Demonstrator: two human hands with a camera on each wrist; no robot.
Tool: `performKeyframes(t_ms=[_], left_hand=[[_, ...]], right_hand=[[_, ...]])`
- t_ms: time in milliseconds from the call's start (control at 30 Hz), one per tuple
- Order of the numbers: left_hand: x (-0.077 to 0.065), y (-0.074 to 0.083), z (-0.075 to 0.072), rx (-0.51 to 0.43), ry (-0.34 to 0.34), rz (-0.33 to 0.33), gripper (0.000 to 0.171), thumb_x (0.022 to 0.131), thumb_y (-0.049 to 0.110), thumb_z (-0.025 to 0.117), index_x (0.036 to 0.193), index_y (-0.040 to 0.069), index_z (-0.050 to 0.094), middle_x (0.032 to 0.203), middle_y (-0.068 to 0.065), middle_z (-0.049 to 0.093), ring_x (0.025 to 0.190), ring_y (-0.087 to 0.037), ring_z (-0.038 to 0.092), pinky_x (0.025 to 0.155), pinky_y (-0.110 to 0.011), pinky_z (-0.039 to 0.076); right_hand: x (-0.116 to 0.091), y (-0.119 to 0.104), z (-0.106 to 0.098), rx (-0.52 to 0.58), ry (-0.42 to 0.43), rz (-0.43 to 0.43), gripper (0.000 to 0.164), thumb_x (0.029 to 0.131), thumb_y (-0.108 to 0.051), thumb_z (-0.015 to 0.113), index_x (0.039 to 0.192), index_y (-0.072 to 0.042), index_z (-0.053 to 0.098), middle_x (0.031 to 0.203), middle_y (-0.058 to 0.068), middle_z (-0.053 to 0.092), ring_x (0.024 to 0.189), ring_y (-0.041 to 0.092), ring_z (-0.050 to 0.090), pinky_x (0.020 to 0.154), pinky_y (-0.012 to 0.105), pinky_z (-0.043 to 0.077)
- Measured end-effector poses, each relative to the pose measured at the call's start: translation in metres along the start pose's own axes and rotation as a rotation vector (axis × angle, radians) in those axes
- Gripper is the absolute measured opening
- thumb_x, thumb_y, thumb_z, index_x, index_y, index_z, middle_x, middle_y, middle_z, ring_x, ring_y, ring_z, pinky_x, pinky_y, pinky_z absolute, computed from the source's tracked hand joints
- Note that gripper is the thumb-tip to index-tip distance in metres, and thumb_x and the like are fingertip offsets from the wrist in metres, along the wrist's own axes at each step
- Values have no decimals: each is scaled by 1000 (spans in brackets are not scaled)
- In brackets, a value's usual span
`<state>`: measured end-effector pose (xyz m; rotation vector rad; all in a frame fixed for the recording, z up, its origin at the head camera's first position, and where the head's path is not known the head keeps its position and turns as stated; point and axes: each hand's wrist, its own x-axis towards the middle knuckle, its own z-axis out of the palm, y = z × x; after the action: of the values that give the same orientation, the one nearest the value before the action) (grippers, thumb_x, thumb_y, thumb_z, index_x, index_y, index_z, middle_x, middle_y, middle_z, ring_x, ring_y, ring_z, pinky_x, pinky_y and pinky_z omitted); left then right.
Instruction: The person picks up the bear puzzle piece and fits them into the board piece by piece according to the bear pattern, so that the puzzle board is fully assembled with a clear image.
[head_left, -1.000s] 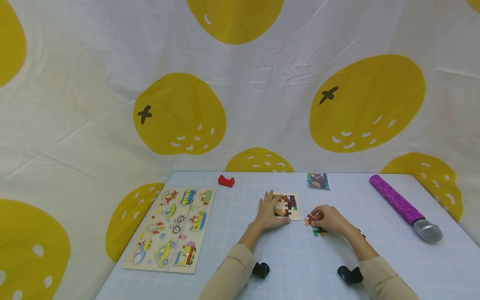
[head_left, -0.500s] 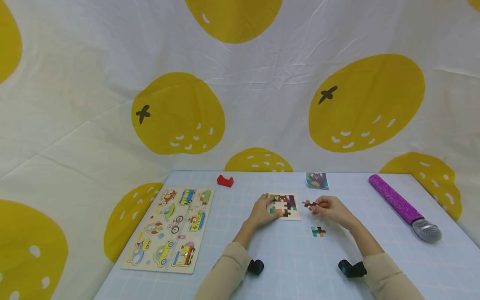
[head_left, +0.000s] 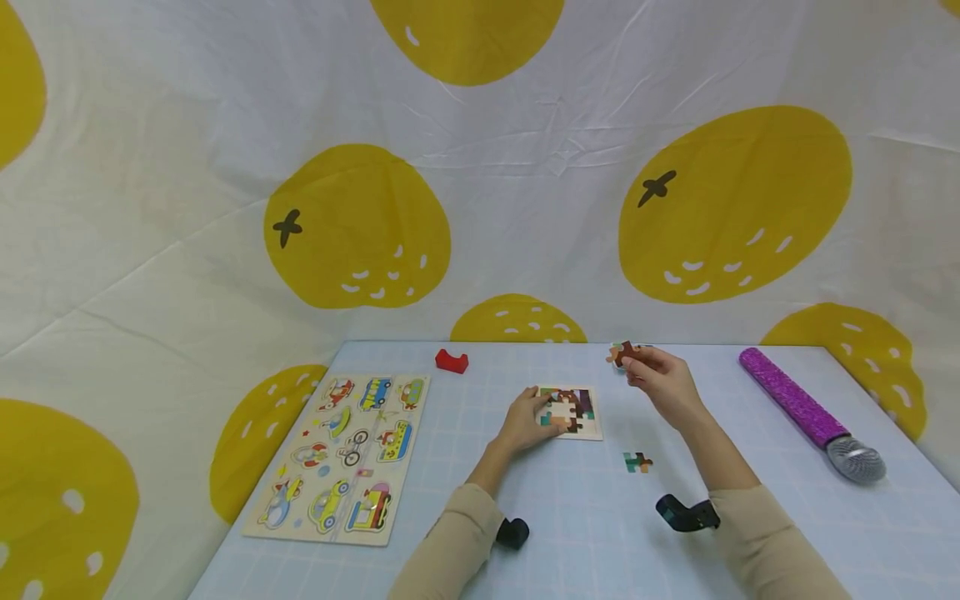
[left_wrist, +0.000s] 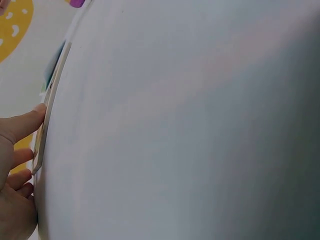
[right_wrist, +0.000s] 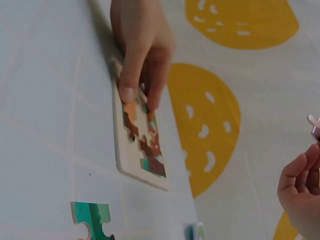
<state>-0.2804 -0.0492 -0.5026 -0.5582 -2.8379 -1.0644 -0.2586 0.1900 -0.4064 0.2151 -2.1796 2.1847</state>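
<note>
In the head view, my right hand (head_left: pixel 667 387) pinches a brown-and-orange jigsaw piece (head_left: pixel 622 353) by its right side, raised above the far part of the table. My left hand (head_left: pixel 521 423) rests on the left end of a small framed jigsaw puzzle (head_left: pixel 596 429), its thumb and fingers laid over the frame. Several pieces sit in that frame, and a pale gap shows in its middle. Seen from the right wrist, the left thumb presses the frame's rim (right_wrist: pixel 120 145). A green-and-brown jigsaw piece (head_left: pixel 637 462) lies on the table to the right of the puzzle.
At the left lies a wooden vehicle puzzle board (head_left: pixel 337 458). A red notched block (head_left: pixel 452 361) sits near the back edge. To the right is a purple glitter microphone (head_left: pixel 810 417). My right hand and its piece hide most of a picture card at the back.
My right hand has lifted the brown piece off the table and carried it up and away, over the picture card. My left hand has drawn its fingers in and slid slightly left on the puzzle.
</note>
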Motion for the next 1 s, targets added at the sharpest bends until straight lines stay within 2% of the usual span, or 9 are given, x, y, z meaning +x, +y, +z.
performKeyframes(t_ms=[100,233,367,500,633,700,867,1000], left_hand=[[0,-1,0,-17,0,8,61,77,29,76,126,-2,57,138,-23,45,130,-39,40,104,-48,35],[-1,-3,1,-60,-2,2,60,75,31,77,126,4,60,141,-23,41,132,-40,35,105,-52,33],[-1,-5,3,-73,-11,-2,56,72,33,80,121,11,65,144,-23,37,134,-41,32,105,-54,32],[-3,-4,4,-62,-32,-9,45,71,33,81,110,13,71,144,-22,37,134,-39,32,107,-52,30],[-5,-2,4,-63,-28,-21,36,71,32,82,99,10,75,145,-22,37,135,-37,31,109,-49,28],[-5,-2,4,-62,-22,-23,35,71,32,83,96,9,76,145,-22,37,135,-37,31,109,-48,28],[-5,-2,4,-28,-19,-16,35,70,33,83,94,8,76,143,-22,39,134,-36,33,109,-46,29],[-4,-2,6,-16,-18,-14,34,71,34,82,94,10,77,143,-22,40,134,-36,34,109,-46,29]], right_hand=[[1,-1,3,64,9,13,10,91,-15,62,100,-10,62,95,-6,58,76,6,55,72,16,52],[2,1,6,87,6,29,6,91,-14,63,96,-13,63,94,-7,58,81,6,58,73,17,52],[3,4,9,85,-5,15,11,92,-14,62,101,-8,61,92,-9,63,83,6,62,73,19,53],[6,9,12,62,-18,-15,28,93,-13,60,113,7,55,89,-12,66,80,4,63,73,21,54],[10,20,17,-33,-21,-50,44,93,-11,59,128,12,44,85,-14,66,77,2,62,70,19,53],[13,28,21,-93,-25,-70,45,93,-9,58,131,10,42,85,-6,69,75,4,62,68,21,53],[24,52,34,-257,-49,-101,41,91,-3,59,129,9,49,96,27,66,80,20,65,69,32,56],[31,68,45,-442,-83,-112,38,89,-5,63,124,8,55,99,28,64,86,30,65,71,37,55]])
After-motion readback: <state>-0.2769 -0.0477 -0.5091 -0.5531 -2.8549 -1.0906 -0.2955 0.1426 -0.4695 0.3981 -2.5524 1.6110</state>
